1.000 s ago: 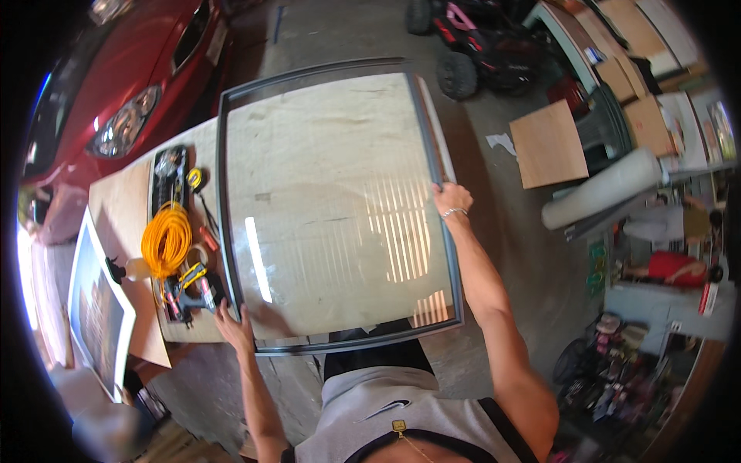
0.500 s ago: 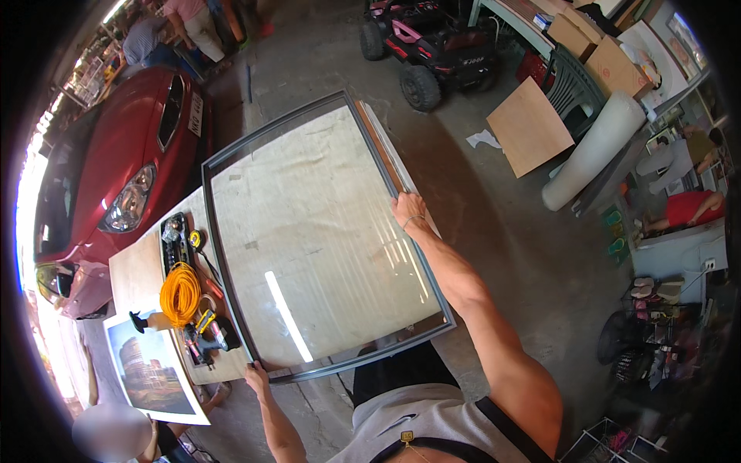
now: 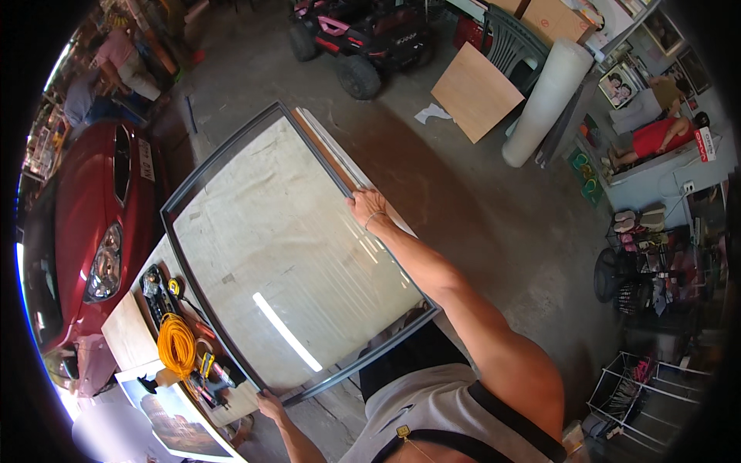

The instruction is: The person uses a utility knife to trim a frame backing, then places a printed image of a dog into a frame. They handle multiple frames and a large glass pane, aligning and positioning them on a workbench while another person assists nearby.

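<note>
Between both hands' clamped fingers, left hand [image 3: 270,403] and right hand [image 3: 365,208], glass panel [image 3: 285,247], long axis upper-left to lower-right.

1. A bare grey concrete floor [image 3: 478,231] fills the middle of a cluttered garage-like room
2. A red car [image 3: 85,231] stands at the left, daylight glaring along that edge
3. A pink and black ride-on toy vehicle [image 3: 363,38] sits at the top
4. A brown board [image 3: 475,91] lies beside a dark plastic chair [image 3: 513,46] and a leaning white roll [image 3: 544,100]
5. White wire racks [image 3: 648,393] stand at the lower right
6. People [image 3: 116,65] are near the car at the top left
</note>
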{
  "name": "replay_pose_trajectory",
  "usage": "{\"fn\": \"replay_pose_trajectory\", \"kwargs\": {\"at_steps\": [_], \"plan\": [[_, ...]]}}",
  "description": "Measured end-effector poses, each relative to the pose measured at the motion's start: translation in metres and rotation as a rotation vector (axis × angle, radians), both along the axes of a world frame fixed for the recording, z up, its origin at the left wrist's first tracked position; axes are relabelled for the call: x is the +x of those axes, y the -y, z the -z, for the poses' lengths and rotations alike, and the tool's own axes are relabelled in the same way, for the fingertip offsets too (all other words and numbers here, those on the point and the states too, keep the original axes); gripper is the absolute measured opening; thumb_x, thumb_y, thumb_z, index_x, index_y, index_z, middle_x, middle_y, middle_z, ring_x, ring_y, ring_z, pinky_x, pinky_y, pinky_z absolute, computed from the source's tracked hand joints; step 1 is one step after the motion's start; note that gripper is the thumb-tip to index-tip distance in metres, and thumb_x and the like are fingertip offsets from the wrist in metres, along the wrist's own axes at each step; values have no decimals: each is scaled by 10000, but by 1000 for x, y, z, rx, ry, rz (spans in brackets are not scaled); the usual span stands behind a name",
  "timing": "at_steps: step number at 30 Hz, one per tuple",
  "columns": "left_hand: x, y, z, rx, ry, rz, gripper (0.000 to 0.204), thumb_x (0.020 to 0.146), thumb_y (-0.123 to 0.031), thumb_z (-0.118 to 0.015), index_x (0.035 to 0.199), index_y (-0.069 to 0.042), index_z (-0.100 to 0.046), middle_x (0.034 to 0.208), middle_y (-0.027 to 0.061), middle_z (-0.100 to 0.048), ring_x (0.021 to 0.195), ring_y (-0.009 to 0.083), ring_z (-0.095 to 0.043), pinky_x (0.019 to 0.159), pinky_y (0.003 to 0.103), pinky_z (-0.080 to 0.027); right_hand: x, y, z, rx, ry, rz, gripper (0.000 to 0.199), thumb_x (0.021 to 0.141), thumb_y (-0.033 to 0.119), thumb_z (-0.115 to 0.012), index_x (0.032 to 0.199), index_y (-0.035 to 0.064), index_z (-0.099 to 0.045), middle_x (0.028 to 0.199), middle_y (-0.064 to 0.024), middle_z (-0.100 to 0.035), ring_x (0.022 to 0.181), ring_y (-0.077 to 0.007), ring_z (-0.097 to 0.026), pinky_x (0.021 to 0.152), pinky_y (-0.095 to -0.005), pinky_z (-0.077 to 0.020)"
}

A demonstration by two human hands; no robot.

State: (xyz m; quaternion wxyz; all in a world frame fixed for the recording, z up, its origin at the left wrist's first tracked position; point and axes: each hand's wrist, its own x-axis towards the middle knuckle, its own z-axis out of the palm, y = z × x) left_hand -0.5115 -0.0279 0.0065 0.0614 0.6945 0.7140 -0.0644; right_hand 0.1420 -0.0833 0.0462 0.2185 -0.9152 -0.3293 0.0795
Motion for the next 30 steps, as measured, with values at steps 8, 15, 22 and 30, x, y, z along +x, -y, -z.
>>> {"fn": "replay_pose_trajectory", "kwargs": {"at_steps": [8, 15, 22, 30], "plan": [[87, 76, 10, 380, 166, -116, 795, 852, -492, -615, 1416, -10, -331, 1415, 290, -350, 1302, 428, -344, 1080, 482, -291, 5, 38, 8, 227, -112, -224, 370, 921, 290, -514, 1202, 60, -586, 1221, -85, -574, 1158, -284, -473, 963, -448, -376], [311, 252, -6, 354, 589, -923, 990, 780, -581, -669, 1460, -29, -208, 1431, 293, -295, 1305, 422, -342, 1055, 494, -310, 42, 200, 35, 173, -77, -534, 425, 901, 307, -556, 1285, 126, -544, 1378, -125, -476, 1323, -346, -357, 1068, -475, -302], [428, 296, -12, -263, 1609, -1355, 486, 922, -382, -571, 1205, -27, -398, 973, 156, -570, 878, 316, -601, 824, 476, -481, 143, 403, 64, -290, -541, -429, 484, 823, 398, -619, 1212, 111, -611, 1246, -184, -577, 1189, -354, -506, 1007, -428, -395], [421, 293, 19, 36, 1579, -1523, 273, 960, -306, -525, 1018, -54, -439, 702, 89, -512, 612, 269, -563, 617, 448, -531, 228, 384, 82, -627, -722, -218, 492, 811, 417, -643, 1199, 115, -626, 1134, -172, -645, 1079, -341, -587, 951, -400, -447]]}}
